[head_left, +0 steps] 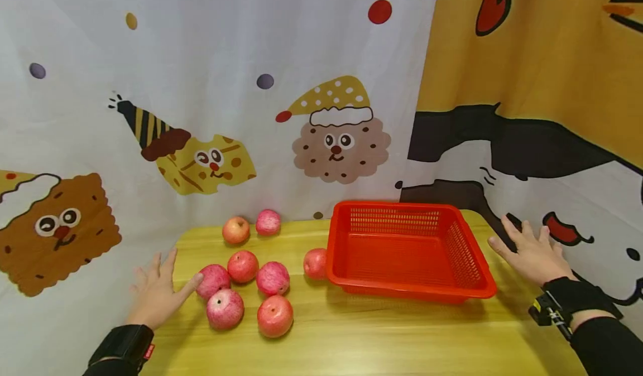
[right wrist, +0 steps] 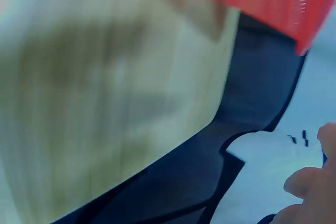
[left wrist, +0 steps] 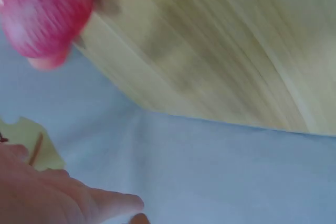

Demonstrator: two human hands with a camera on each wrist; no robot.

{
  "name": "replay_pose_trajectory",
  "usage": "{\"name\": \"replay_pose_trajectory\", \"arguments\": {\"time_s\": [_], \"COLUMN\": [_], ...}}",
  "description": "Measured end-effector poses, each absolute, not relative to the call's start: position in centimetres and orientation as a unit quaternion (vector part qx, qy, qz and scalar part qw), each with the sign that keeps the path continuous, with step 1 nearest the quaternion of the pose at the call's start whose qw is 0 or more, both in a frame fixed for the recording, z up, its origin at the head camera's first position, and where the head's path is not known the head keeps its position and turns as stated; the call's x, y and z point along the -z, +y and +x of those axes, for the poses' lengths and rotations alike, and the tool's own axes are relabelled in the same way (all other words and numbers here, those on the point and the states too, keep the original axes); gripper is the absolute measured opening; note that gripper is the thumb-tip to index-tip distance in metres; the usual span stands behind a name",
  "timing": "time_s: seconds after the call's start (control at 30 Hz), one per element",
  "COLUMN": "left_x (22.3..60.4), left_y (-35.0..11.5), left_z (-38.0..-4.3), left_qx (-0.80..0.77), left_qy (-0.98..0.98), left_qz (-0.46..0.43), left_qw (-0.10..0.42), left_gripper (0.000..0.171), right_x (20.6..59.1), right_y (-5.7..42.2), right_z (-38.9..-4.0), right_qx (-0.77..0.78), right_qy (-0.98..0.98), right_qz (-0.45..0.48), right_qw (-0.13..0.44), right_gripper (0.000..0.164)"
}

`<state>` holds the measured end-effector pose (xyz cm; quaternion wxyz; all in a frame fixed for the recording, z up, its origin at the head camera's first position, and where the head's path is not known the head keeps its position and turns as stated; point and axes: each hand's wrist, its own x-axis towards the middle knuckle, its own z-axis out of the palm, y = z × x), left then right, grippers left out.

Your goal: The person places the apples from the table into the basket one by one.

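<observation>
My left hand hovers by the table's left edge with fingers spread, holding nothing. Its thumb points toward a pink-red apple; whether they touch, I cannot tell. Several more apples lie in a loose group on the left half of the table, among them a striped one and a redder one. One apple sits against the left side of a red plastic basket, whose inside shows bare. Beyond the basket's right side, my right hand is raised with fingers apart and grips nothing.
The wood-grain table carries the basket and apples. A cartoon-printed cloth hangs along its back and sides. Two apples, one orange-red and one pink, lie near the table's back edge.
</observation>
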<state>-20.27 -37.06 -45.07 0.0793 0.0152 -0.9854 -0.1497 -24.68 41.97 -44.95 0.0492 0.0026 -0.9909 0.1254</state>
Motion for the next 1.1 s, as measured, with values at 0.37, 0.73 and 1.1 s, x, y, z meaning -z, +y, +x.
{"name": "replay_pose_trajectory", "arguments": {"time_s": [0.37, 0.73, 1.1], "left_x": [45.4, 46.3, 49.2], "left_y": [-36.9, -34.9, -29.9], "left_z": [-19.8, -18.7, -14.9], "left_qx": [0.143, 0.164, 0.166], "left_qy": [-0.989, -0.986, -0.983], "left_qz": [0.019, -0.014, -0.052], "left_qw": [0.043, 0.029, 0.057], "left_gripper": [0.102, 0.098, 0.074], "right_x": [45.9, 42.8, 46.5], "right_y": [41.9, 37.9, 26.8], "right_z": [-25.1, -23.1, -16.9], "right_qx": [-0.109, -0.229, -0.235], "right_qy": [-0.993, -0.971, -0.943], "right_qz": [-0.001, 0.056, 0.174], "right_qw": [0.051, 0.032, 0.157], "right_gripper": [0.089, 0.083, 0.049]}}
